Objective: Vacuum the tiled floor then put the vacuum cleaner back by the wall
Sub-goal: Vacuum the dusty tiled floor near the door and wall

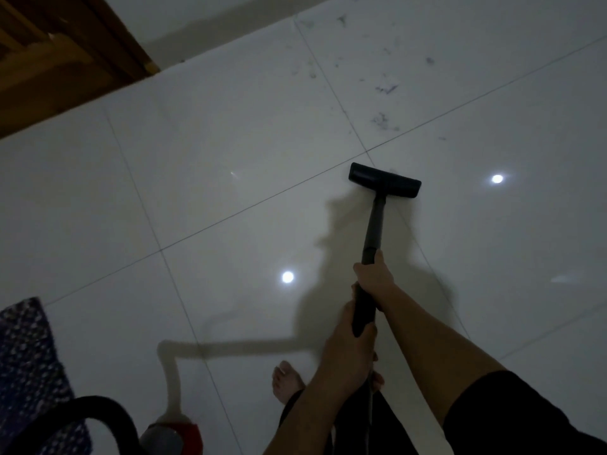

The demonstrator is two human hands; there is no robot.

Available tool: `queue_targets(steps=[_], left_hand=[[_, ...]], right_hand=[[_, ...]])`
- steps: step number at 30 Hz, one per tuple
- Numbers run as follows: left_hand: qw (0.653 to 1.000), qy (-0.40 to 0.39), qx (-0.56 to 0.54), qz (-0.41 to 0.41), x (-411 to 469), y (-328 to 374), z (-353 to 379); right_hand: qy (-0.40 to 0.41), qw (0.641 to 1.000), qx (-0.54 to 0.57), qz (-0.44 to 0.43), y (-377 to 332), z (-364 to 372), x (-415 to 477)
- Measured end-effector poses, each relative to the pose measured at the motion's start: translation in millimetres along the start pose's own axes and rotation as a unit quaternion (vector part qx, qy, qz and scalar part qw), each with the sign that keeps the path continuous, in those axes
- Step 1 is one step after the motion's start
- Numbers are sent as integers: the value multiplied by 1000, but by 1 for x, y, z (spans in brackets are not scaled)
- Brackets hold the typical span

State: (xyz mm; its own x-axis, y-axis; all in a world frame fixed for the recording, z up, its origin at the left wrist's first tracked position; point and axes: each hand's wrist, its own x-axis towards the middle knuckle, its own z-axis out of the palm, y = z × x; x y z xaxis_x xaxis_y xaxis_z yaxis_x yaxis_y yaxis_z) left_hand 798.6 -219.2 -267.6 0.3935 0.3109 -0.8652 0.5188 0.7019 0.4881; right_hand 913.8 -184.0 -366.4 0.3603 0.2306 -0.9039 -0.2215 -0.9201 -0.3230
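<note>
In the upper left of the frame was a brown wooden door (49, 60), with the pale wall (213, 24) beside it. In the lower left lay a blue spotted cloth (26, 372). Next to it, at the bottom edge, sat the red and grey vacuum cleaner (170, 435), with its black hose (98, 407) curving over it. It sat close behind the person, likely so the hose could reach. A bare foot (285, 379) stood on the tiled floor (197, 192) near the bottom middle. Just right of it, the left hand (348, 339) was wrapped around the low end of the black tube (375, 224). The right hand (374, 274) gripped the same tube higher up. Two hands likely made pushing easy. The tube ran up to the flat brush head (384, 180), which lay on the floor right of the middle. In the upper right were dark bits of dirt (384, 90), well apart from the head. The head pointed that way, so I think that dirt came next
</note>
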Motion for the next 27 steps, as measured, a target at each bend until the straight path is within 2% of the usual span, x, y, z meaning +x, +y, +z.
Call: queue_targets(steps=[15, 27], left_hand=[[999, -34, 18, 9, 93, 88, 65], [999, -29, 26, 23, 141, 131, 95]], right_hand=[[50, 999, 14, -4, -65, -107, 80], [78, 996, 28, -33, -103, -154, 118]])
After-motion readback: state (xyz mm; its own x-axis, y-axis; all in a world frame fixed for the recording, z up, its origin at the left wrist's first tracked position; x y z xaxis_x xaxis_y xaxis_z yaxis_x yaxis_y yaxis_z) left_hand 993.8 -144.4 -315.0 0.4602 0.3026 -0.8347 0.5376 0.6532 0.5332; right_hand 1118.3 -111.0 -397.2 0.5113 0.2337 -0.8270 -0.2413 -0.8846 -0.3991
